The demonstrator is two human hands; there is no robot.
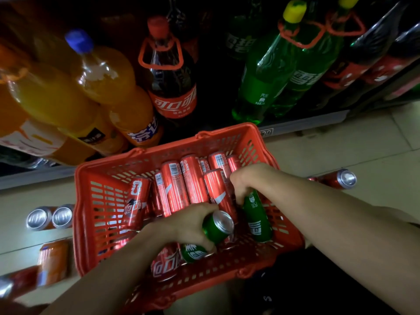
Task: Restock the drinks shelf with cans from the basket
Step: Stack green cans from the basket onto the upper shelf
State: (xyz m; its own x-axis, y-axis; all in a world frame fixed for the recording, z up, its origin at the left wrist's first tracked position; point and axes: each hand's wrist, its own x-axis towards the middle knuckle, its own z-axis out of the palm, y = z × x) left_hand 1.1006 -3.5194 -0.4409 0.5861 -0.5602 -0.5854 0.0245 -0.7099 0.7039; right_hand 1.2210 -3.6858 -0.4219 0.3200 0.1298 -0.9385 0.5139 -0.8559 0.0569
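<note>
Both hands reach into the red basket [95, 201] on the floor: the left hand [188, 226] curls around one green can [217, 227], the right hand [244, 185] grips another green can [256, 217], likely sorting them from the red cans [175, 185] before shelving.

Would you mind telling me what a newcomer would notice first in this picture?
Probably the red basket at centre, full of red cans. Inside it the left hand grips one green can and the right hand another green can. Behind stand large orange, cola and green bottles on the shelf.
</note>
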